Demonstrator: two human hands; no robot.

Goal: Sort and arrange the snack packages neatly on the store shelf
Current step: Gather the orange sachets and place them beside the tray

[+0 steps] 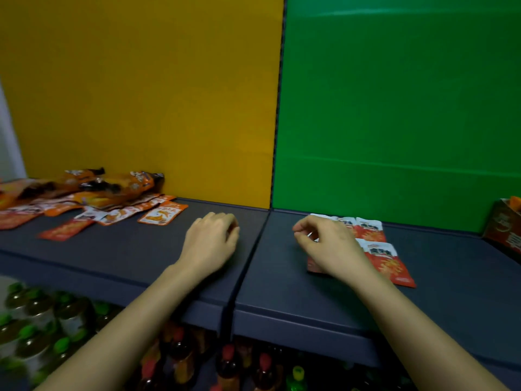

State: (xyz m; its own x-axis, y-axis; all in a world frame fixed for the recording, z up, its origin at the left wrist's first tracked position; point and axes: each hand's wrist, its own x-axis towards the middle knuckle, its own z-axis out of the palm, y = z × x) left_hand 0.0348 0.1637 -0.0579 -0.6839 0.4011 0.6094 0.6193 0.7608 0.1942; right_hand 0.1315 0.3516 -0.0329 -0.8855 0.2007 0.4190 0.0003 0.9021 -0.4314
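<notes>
Where flat, glossy red-and-white snack packets [376, 231] lie on the right of the dark matte shelf [282, 292], right hand [329, 246] over them, fingers curled, grasp unclear, left hand [211, 241] curled, holding nothing, crinkled orange packets [162, 214] scattered far left.

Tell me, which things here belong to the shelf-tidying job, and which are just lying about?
Job: mixed orange packets; red-and-white packets partly under the right hand; dark shelf.
Lying about: green-capped bottles and red-capped bottles on the level below; cardboard box at the far right.
</notes>
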